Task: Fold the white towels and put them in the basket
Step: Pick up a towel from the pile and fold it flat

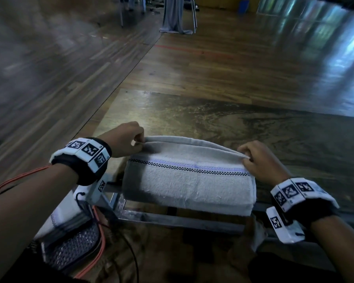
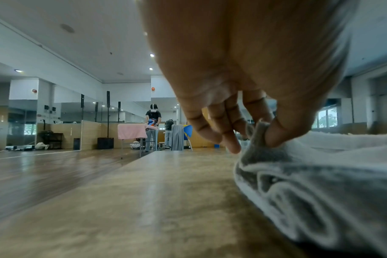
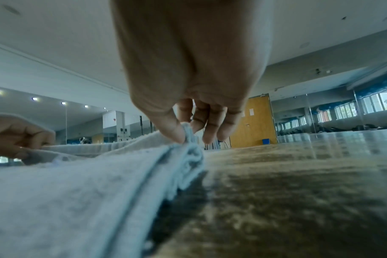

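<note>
**Completing the fold: keep both corners level and matched**

The white towel (image 1: 189, 180) lies partly folded on the table (image 1: 243, 127), its near portion hanging over the table's front edge. A striped band runs across its width. The left hand (image 1: 127, 138) pinches the far left corner between thumb and fingers; the left wrist view shows the thumb pressed against the gathered hem, with the other fingers curled loosely beside it. The right hand (image 1: 260, 158) pinches the far right corner in the same manner, thumb and forefinger closed on stacked layers.

Recommended procedure, judged from this position:

1. Hold both pinches at equal height so that the lifted edge stays straight.
2. Keep light tension between the hands; slack would probably let the middle sag and crease.
3. Carry the edge toward the body and lay it flush with the near edge.
4. Check that all layers are caught in each pinch, since several hems are stacked at the corners.

A second folded towel (image 1: 59, 215) appears low at the left; the basket cannot be identified with certainty.
</note>
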Demonstrator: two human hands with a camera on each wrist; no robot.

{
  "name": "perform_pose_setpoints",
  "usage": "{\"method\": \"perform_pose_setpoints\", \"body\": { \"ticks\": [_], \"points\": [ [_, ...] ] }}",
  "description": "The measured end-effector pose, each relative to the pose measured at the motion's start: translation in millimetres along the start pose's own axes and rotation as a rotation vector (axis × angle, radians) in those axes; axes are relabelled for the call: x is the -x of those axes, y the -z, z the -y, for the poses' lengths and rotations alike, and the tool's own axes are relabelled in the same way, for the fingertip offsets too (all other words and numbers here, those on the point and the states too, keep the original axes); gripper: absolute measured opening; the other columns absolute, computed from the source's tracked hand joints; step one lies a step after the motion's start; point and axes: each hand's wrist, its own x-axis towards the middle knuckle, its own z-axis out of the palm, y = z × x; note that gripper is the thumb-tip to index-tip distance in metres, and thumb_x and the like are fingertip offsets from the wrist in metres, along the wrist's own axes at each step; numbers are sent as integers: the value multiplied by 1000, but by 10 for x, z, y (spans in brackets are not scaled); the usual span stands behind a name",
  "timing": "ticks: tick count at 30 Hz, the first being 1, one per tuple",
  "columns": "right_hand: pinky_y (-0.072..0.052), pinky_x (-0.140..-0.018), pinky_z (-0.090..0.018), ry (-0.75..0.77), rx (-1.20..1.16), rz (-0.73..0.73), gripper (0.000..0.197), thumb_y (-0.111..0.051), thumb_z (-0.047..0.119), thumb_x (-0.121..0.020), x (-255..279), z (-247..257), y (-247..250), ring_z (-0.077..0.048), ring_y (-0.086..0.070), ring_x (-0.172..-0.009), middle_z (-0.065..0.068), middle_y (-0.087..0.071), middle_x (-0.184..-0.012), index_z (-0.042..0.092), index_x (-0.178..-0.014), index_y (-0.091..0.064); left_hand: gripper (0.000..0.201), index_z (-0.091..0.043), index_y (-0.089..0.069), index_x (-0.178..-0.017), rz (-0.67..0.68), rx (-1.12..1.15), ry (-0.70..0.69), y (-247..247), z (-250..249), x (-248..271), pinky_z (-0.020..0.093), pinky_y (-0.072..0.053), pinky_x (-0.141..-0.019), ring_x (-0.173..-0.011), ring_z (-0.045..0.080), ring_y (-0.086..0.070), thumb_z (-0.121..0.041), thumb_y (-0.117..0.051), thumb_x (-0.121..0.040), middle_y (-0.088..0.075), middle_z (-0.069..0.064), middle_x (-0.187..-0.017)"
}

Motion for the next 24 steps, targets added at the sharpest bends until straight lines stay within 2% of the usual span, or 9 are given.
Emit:
{"method": "perform_pose_setpoints", "body": {
  "ticks": [3, 7, 10, 12, 15, 18, 22, 24],
  "points": [
    [-38, -75, -29, 14, -13, -53, 14, -56, 3, -83, 266, 93, 130, -17, -50, -89, -5, -56, -91, 12, -89, -65, 17, -19, -51, -82, -101, 33, -23, 89, -72, 272, 15, -39, -63, -79, 17, -54, -10, -65, -81, -57, -1, -87],
    [-49, -69, -30, 10, -166, -110, 16, -58, 6, -86, 740, 270, 388, -11, -59, -78, 5, -63, -85, 21, -88, -63, 16, -14, -56, -95, -261, 115, -71, 220, -146, 699, 20, -45, -66, -79, 17, -57, -8, -64, -82, -58, -2, -86],
    [-46, -68, -14, 37, -252, -139, 17, -62, 5, -84, 1100, 357, 552, -2, -61, -81, 9, -66, -85, 21, -89, -66, 13, -21, -59, -93, -289, 73, -145, 294, -208, 1063, 24, -49, -69, -80, 10, -58, -14, -64, -84, -60, -6, -89],
    [-45, -69, -10, 44, -276, -119, 18, -63, 4, -84, 1310, 403, 621, 1, -61, -82, 11, -67, -86, 21, -89, -67, 11, -27, -57, -89, -282, 112, -181, 309, -280, 1305, 23, -49, -70, -82, 5, -58, -19, -62, -86, -60, -12, -89],
    [-48, -70, -17, 45, -295, -89, 21, -65, 3, -82, 1529, 468, 723, -1, -63, -80, 9, -70, -86, 23, -88, -68, 3, -23, -57, -89, -276, 314, -164, 337, -451, 1571, 28, -52, -72, -81, 11, -61, -25, -57, -90, -63, -9, -87],
    [-50, -70, -19, 26, -348, -98, 27, -67, 2, -80, 1646, 502, 866, 2, -63, -77, 7, -70, -83, 28, -86, -67, 13, -18, -60, -86, -301, 427, -123, 428, -618, 1706, 33, -51, -69, -76, 19, -62, -30, -57, -90, -65, 1, -82],
    [-52, -70, -19, 32, -379, -111, 28, -68, 5, -80, 1713, 515, 1067, 1, -64, -77, 8, -70, -86, 31, -91, -67, 14, -16, -64, -86, -313, 497, -107, 590, -735, 1770, 24, -49, -67, -73, 10, -62, -28, -60, -83, -68, -1, -82],
    [-52, -70, -20, 43, -346, -90, 27, -68, 8, -81, 1714, 519, 1149, -1, -65, -78, 9, -71, -86, 34, -90, -68, 12, -9, -64, -88, -295, 530, -101, 653, -735, 1756, 33, -50, -71, -76, 15, -64, -20, -61, -84, -69, 5, -85]
  ]
}}
